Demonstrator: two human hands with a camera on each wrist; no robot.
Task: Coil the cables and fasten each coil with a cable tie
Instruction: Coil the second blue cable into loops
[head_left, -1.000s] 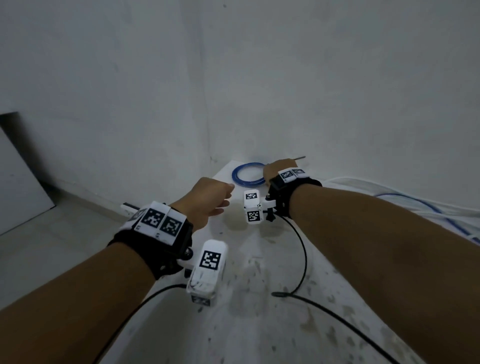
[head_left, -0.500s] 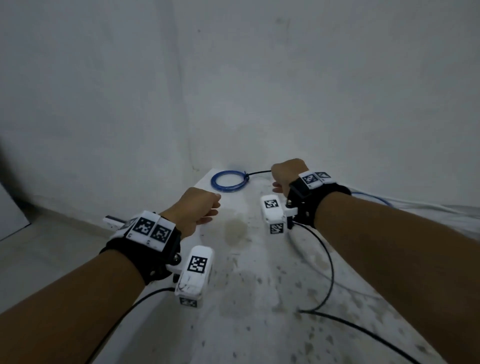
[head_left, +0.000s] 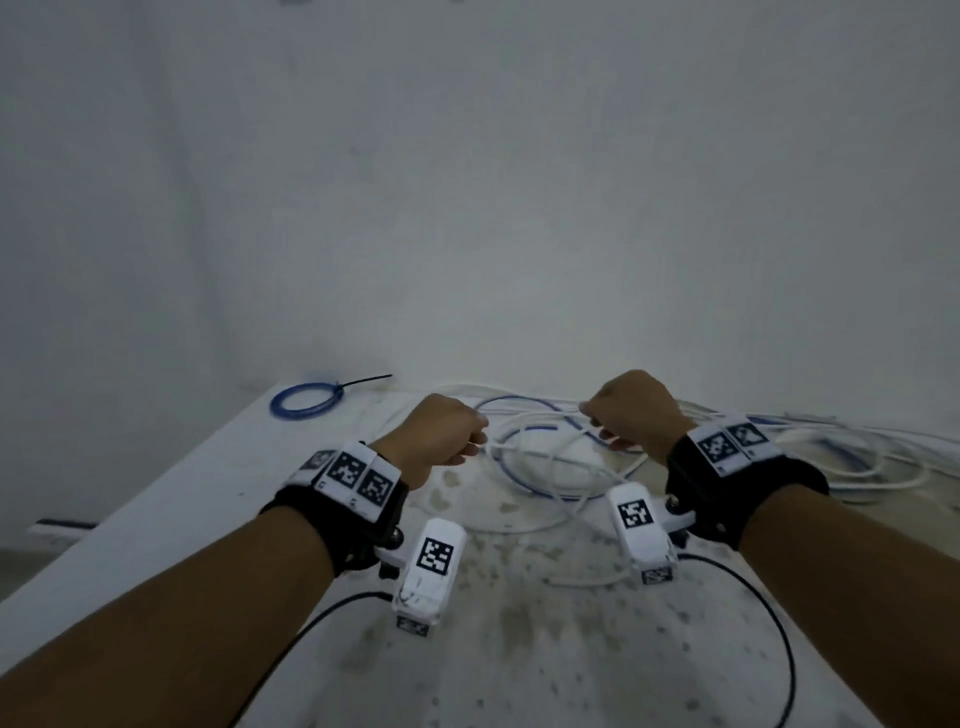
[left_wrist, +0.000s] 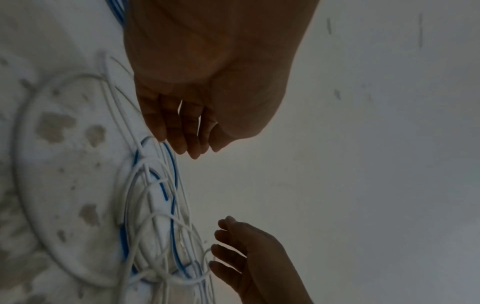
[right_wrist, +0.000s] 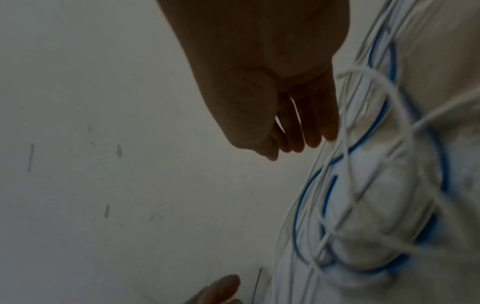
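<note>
Left hand (head_left: 439, 434) and right hand (head_left: 631, 410) loosely curled, empty, hovering over tangled white and blue cables (head_left: 540, 457), both moved from blue coil (head_left: 304, 401) now at 10 o'clock on desk (head_left: 171, 514)

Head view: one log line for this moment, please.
blue coil: tied, far-left corner | left hand: over loose cables, empty | right hand: same, empty | next coil: not begun

Items I cannot resolve:
- Loose cables (head_left: 545, 457) between my hands: smeared by blur in both wrist views, strands uncountable.
- Left hand (head_left: 439, 436), right hand (head_left: 631, 410): fingers hidden behind knuckles in head view; cable contact unclear.
- Cables beyond my right hand: cut off at frame edge.
</note>
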